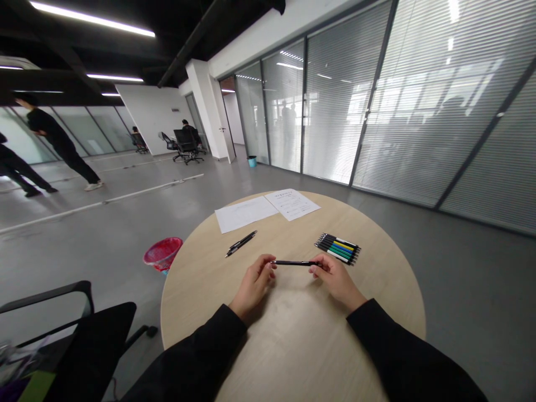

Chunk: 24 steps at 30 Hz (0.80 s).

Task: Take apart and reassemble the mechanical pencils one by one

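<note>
My left hand [253, 286] and my right hand [337, 282] rest just above the round light-wood table [201, 296]. Between them, a slim black pen [295, 263] lies level, its ends pinched in my fingertips. Two similar black pens [242, 244] lie together left of my hands. Right of my right hand sits a row of several pens with black, yellow, green, blue and white bodies [338, 249]. Two printed white sheets [246, 214] [292, 204] lie side by side at the far edge.
A black office chair [84, 335] stands at the table's near left, and a red wastebasket [162, 254] beyond it. Glass walls with blinds [419, 111] run along the right. Co-workers stand [54, 134] and sit [188, 134] far off to the left.
</note>
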### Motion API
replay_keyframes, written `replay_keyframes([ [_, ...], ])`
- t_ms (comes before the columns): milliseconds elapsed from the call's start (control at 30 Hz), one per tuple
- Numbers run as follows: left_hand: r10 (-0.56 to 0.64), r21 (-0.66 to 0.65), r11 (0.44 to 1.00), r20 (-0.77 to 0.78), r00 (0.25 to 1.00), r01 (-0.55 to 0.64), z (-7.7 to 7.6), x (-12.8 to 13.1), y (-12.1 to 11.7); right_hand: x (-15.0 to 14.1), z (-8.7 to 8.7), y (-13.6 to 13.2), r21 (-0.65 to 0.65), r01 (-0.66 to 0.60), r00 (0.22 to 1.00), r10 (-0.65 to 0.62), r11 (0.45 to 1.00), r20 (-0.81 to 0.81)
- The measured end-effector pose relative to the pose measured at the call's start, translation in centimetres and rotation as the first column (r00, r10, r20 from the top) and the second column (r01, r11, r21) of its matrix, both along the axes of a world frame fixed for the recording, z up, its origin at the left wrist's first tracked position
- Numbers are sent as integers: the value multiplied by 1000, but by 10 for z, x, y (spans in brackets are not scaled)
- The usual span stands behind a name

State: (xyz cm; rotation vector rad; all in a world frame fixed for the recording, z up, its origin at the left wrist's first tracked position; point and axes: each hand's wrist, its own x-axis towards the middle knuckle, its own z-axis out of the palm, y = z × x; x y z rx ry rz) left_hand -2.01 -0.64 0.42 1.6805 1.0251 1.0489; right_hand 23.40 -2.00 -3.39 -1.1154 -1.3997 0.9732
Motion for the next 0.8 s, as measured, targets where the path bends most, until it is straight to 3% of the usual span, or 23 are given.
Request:
replay_keyframes([
  [233, -13, 13, 1000, 31, 999, 12, -1, 0, 2, -1, 0, 0, -8, -1, 1000, 1, 1000, -26],
  [633, 21, -94, 995, -14, 1000, -22, -6, 0, 7, -2, -2, 0, -6, -12, 1000, 12, 1000, -26],
  [800, -6, -35, 999, 113, 994, 10, -7, 0, 5, -3, -2, 0, -16, 1, 998, -2, 1000, -59],
])
